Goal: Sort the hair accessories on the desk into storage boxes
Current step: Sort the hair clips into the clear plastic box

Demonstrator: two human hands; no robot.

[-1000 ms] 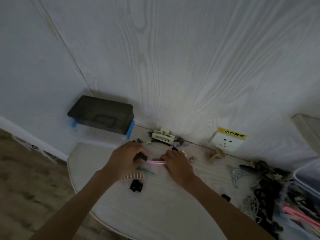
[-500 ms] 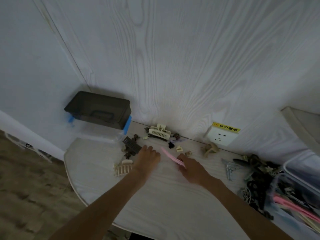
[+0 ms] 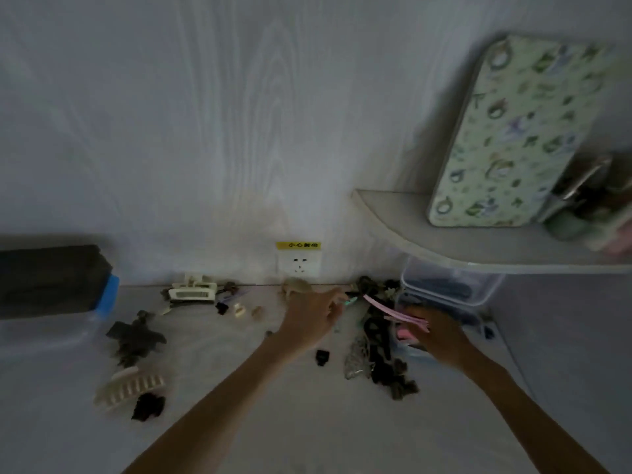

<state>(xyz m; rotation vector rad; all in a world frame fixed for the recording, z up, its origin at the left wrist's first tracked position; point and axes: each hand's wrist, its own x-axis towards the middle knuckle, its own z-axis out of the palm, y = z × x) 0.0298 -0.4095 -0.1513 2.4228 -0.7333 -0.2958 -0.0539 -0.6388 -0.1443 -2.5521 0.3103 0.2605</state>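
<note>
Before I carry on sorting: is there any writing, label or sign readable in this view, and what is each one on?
"小心触电": black characters, somewhat blurred, on the yellow sticker stuck to the wall just above the white wall socket.
Patterned case on the shelf: printed motifs only, no words I can read.
Storage boxes and hair accessories: no lettering that can be made out.

claw clip (image 3: 130, 388) left, accessory pile (image 3: 379, 340) right, storage box (image 3: 451, 289) behind

A home, likely a bedroom corner: a pale wood-grain desk (image 3: 239, 422) against matching wall panels, a wall socket (image 3: 299, 265) with a yellow sticker, a small shelf (image 3: 444, 241), hair clips strewn about
</note>
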